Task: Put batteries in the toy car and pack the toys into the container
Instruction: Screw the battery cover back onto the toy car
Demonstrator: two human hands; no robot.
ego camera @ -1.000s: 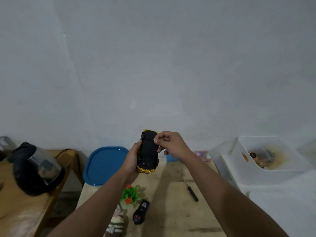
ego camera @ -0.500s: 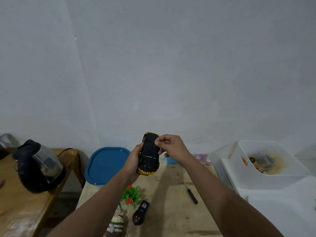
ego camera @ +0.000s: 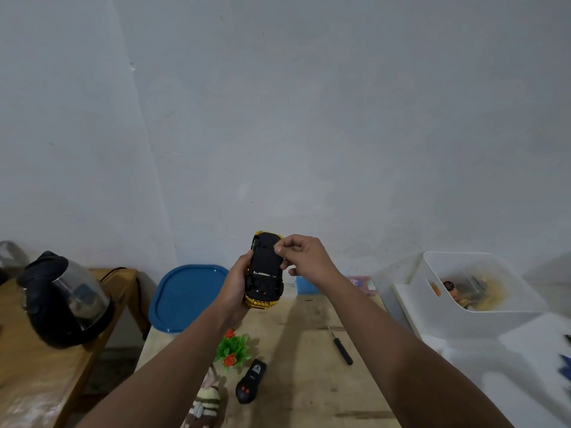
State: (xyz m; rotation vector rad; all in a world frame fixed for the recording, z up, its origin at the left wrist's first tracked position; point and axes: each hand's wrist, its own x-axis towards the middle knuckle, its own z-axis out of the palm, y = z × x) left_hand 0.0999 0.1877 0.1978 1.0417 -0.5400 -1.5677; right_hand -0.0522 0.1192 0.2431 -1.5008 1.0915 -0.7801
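My left hand grips a yellow toy car from its left side, held up over the wooden table with its black underside facing me. My right hand has curled fingers pinching at the upper right of the underside; whether it holds a small part is too small to tell. On the table lie a black remote control, a small screwdriver, a green plastic plant with orange flowers and a striped soft toy. A blue lid leans at the table's far left.
A white bin with a few small items inside stands on a white surface at the right. A black electric kettle sits on a second wooden table at the left. Small blue and pink items lie by the wall.
The view has shifted slightly, so the scene sits further right. Both hands keep the car raised, and my right hand's fingers have crept a little along the underside.
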